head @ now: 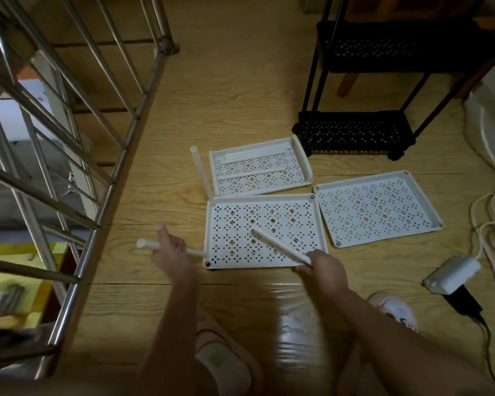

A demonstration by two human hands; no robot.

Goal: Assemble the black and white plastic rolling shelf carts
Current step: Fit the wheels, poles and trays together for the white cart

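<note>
Open floor (pixel 212 90) ahead — metal railing (pixel 77 132) left, black cart (pixel 363 115) right.

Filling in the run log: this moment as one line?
left hand: grips white tube | right hand: grips second tube | near tray: one post upright at far-left corner | black cart: standing

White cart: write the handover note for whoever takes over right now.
Left hand grips a white tube by the near-left corner of the near tray; right hand grips a second tube above that tray.
An upright tube stands at its far-left corner; spare tubes lie in the far tray; a third tray lies right.
Done: black cart stands assembled. Left: remaining tubes, stacking trays.
</note>
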